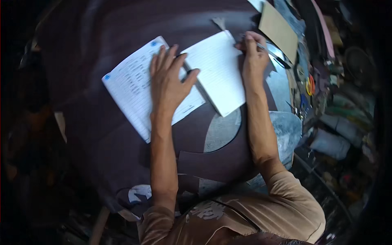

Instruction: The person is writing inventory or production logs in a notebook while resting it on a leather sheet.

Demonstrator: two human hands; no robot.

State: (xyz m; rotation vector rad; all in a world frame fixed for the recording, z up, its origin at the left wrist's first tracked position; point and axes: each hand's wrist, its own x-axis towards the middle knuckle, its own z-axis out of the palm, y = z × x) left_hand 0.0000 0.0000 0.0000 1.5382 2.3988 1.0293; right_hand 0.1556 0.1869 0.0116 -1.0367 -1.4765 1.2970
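My left hand lies with spread fingers on a sheet of lined paper that carries several rows of handwriting. Its fingertips and thumb reach toward the near left edge of a lined notepad, whose page looks blank. Beside that pad's upper right corner, my right hand is closed around a dark, slender pen. The pen's back end sticks out to the right; its tip is hidden at the fingers. Both papers rest on a large dark brown sheet of material, possibly leather.
Cut-out curves in the brown sheet bare a grey surface. A tan board lies at the upper right. Yellow-handled scissors and blurred clutter line the right side. A small pale scrap lies above the notepad.
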